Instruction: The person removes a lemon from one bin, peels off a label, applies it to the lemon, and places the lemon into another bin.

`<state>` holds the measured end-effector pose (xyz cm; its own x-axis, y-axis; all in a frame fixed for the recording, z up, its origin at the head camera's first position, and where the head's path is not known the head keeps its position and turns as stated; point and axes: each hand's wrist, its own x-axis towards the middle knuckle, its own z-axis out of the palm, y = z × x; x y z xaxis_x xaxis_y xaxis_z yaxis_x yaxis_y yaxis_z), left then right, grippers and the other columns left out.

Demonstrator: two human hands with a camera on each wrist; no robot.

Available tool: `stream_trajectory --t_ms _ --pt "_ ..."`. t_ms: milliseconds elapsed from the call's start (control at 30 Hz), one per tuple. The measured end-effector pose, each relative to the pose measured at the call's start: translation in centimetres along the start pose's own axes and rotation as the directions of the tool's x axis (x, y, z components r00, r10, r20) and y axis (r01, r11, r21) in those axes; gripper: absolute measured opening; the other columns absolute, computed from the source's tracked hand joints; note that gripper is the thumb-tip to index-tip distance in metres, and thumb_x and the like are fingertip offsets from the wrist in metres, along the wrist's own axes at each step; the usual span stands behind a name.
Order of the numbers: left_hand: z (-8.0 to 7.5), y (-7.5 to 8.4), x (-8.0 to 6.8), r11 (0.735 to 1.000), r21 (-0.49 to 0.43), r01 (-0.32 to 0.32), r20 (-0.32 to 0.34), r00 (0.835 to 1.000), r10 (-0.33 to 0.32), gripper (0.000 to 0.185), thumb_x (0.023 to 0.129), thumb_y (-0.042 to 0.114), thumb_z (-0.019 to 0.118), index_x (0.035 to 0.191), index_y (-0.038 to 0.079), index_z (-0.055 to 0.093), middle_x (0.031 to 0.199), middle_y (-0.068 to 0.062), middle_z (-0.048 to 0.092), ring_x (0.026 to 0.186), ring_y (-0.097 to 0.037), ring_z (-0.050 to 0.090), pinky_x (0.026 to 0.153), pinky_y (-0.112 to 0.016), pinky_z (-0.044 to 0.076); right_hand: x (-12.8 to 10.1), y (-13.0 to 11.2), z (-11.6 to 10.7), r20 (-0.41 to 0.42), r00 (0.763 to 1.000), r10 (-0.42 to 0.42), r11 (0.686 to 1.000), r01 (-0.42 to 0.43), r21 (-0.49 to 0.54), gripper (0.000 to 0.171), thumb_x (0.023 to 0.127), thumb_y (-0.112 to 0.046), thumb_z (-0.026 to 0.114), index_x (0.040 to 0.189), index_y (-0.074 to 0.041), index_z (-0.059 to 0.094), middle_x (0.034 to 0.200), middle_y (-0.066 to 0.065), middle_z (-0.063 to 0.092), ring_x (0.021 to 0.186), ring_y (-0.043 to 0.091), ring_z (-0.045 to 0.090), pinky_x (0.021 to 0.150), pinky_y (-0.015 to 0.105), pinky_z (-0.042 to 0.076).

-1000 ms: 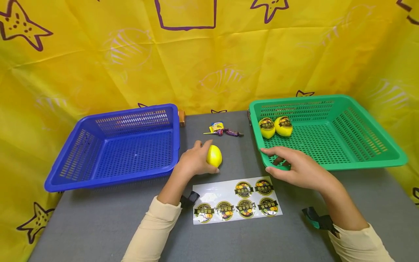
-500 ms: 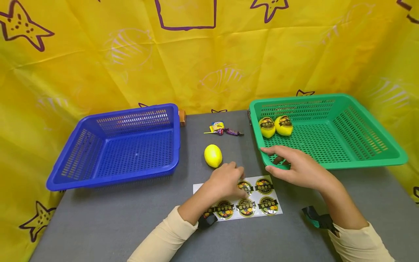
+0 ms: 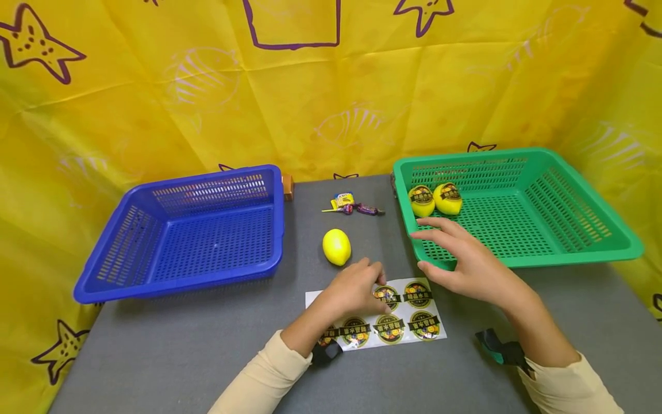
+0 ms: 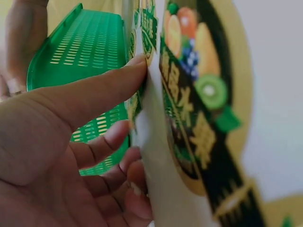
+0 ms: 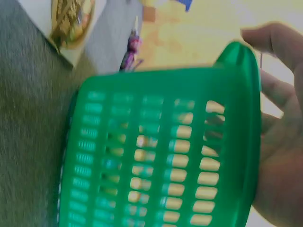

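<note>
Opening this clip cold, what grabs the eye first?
Two bright baskets flank the grey table: a blue basket at left with nothing visible in it, and a green basket at right holding two labelled lemons in its near-left corner. Between them lies a bare lemon, and just in front of it the left hand works at a sticker sheet while the right hand hovers at the green basket's rim.

Your left hand point(image 3: 357, 287) and right hand point(image 3: 473, 264) are bare; cream long sleeves point(image 3: 264, 379) cover your forearms, each wrist bearing a dark strap point(image 3: 326, 352).
</note>
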<state>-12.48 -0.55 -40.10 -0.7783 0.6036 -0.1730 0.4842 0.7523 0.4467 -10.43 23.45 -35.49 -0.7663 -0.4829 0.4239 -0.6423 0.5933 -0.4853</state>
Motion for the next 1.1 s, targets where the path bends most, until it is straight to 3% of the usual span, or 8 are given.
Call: stream_trajectory --t_ms 100,200,367,500,633,833,967,1100 --pt "0.2 -0.1 -0.1 1.0 -0.018 -0.022 -0.014 1.0 0.022 0.045 0.072 0.034 0.09 0.099 0.018 0.058 0.089 0.005 0.048 0.079 -0.012 0.049 0.07 -0.025 0.043 0.1 -1.5 0.6 -0.01 0.992 -0.127 0.99 0.128 0.055 0.041 0.083 -0.001 0.074 0.122 -0.012 0.069 0.129 0.004 0.063 0.116 0.022 0.059 0.094 0.033 0.047" --pt "0.3 -0.1 -0.1 0.999 -0.027 -0.041 -0.032 0.999 0.04 0.046 0.071 0.032 0.091 0.098 0.018 0.057 0.088 0.005 0.048 0.078 -0.012 0.048 0.067 -0.024 0.042 0.0 -3.3 1.1 0.142 0.973 -0.182 0.979 0.165 0.12 0.032 0.089 -0.001 0.068 0.118 -0.015 0.07 0.113 -0.007 0.068 0.095 0.009 0.064 0.081 0.023 0.051" --pt "0.3 -0.3 -0.1 0.996 -0.006 -0.085 -0.045 0.995 0.085 0.041 0.073 0.03 0.09 0.094 0.018 0.057 0.084 0.006 0.048 0.076 -0.011 0.047 0.067 -0.023 0.04 -0.9 -4.8 2.2 0.469 0.883 0.028 0.997 0.009 -0.076 0.027 0.09 -0.015 0.071 0.115 -0.004 0.07 0.118 0.009 0.067 0.107 0.025 0.064 0.089 0.04 0.053" --pt "0.1 -0.7 0.0 0.992 -0.009 -0.124 -0.029 0.992 0.124 0.029 0.079 0.027 0.086 0.093 0.017 0.062 0.084 0.008 0.054 0.078 -0.011 0.051 0.071 -0.024 0.043 -1.2 -4.5 3.5 0.522 0.834 0.181 0.967 -0.054 -0.248 0.031 0.084 -0.021 0.077 0.106 0.0 0.07 0.13 0.027 0.059 0.12 0.043 0.057 0.093 0.053 0.05" --pt "-0.5 -1.1 0.0 0.986 -0.065 -0.152 0.002 0.988 0.152 0.012 0.089 0.019 0.077 0.097 0.016 0.068 0.086 0.007 0.063 0.077 -0.011 0.056 0.072 -0.025 0.046 -1.3 -4.1 4.3 0.499 0.845 0.189 0.958 -0.047 -0.284 0.018 0.081 -0.019 0.077 0.089 -0.008 0.066 0.124 0.024 0.062 0.111 0.04 0.062 0.084 0.052 0.053" --pt "-2.8 -1.8 -0.6 0.961 -0.191 -0.201 -0.04 0.98 0.197 0.018 0.099 0.005 0.06 0.113 0.01 0.069 0.09 0.0 0.066 0.078 -0.012 0.057 0.075 -0.028 0.048 -1.2 -3.8 4.7 0.469 0.869 0.161 0.951 -0.01 -0.308 0.025 0.08 -0.022 0.079 0.094 -0.005 0.067 0.114 0.016 0.063 0.099 0.033 0.063 0.08 0.05 0.054" --pt "-4.8 -2.6 -1.0 0.934 -0.33 -0.136 -0.18 0.981 0.079 0.02 0.099 0.005 0.059 0.119 0.007 0.062 0.085 -0.002 0.064 0.071 -0.013 0.058 0.066 -0.029 0.049 -1.2 -3.5 4.7 0.448 0.884 0.132 0.951 0.015 -0.31 0.021 0.081 -0.022 0.079 0.089 -0.009 0.065 0.098 0.004 0.059 0.081 0.022 0.058 0.069 0.044 0.052" --pt "-5.9 -4.0 -1.1 0.906 -0.415 -0.082 -0.34 0.938 -0.071 0.016 0.099 0.008 0.06 0.115 0.006 0.062 0.089 -0.005 0.065 0.07 -0.015 0.059 0.063 -0.03 0.049 -1.1 -3.4 4.7 0.444 0.888 0.118 0.954 0.023 -0.299 0.021 0.082 -0.023 0.079 0.09 -0.011 0.064 0.089 -0.001 0.053 0.076 0.019 0.054 0.067 0.042 0.05"
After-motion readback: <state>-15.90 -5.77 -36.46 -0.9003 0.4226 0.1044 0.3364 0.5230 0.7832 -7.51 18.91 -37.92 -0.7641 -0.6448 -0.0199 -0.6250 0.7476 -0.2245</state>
